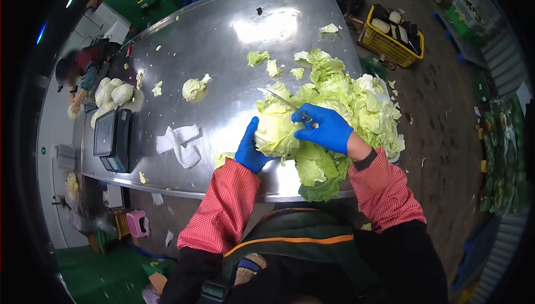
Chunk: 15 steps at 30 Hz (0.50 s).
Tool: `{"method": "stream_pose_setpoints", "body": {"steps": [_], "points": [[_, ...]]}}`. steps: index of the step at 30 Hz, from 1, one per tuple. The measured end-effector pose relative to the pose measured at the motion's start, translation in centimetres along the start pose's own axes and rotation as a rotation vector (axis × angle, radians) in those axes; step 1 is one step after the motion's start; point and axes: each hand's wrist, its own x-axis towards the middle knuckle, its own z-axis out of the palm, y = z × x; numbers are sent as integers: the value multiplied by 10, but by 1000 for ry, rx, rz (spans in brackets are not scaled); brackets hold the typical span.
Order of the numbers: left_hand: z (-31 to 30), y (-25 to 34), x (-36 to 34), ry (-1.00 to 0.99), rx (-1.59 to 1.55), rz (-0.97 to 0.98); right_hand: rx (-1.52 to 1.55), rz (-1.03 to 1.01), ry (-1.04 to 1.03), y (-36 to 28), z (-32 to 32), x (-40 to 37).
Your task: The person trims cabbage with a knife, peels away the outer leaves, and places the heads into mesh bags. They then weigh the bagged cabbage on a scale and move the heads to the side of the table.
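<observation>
A pale green cabbage (pixel 277 132) is held up over the metal table. My left hand (pixel 252 149), in a blue glove, cups it from the left and below. In my right hand (pixel 327 130), also gloved in blue, the fingers are wrapped round a knife (pixel 283 101), its thin blade pointing up and left across the top of the cabbage. Loose cabbage leaves (pixel 334 95) are heaped just beyond and to the right of my hands. Below my right hand hangs a darker green leaf (pixel 322 189) at the table's front edge.
A smaller cabbage (pixel 194 89) and a white knitted glove (pixel 181 145) lie on the steel table (pixel 223 42). Left of them stand a scale (pixel 113 140) and several cabbages (pixel 114 93), near another person (pixel 83 70). A yellow crate (pixel 388 47) sits on the floor at right.
</observation>
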Motion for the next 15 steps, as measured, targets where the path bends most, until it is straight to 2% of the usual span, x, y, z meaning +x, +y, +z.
{"method": "stream_pose_setpoints", "body": {"steps": [2,5,8,11,12,15], "points": [[-7,-4,2,-10,-3,-37,83,9,-74,8,-6,0],[-1,-11,0,-20,11,-42,36,-6,-152,17,-14,-2],[-1,-10,0,6,-90,-84,73,143,-210,8,-23,-14],[-18,-5,-1,43,-56,-61,275,377,-139,-11,-36,-31],[-16,-3,-3,26,-70,-40,204,397,-100,-5,-39,-31],[-2,-2,-6,31,-65,-26,-183,105,123,19,-32,-22]]}}
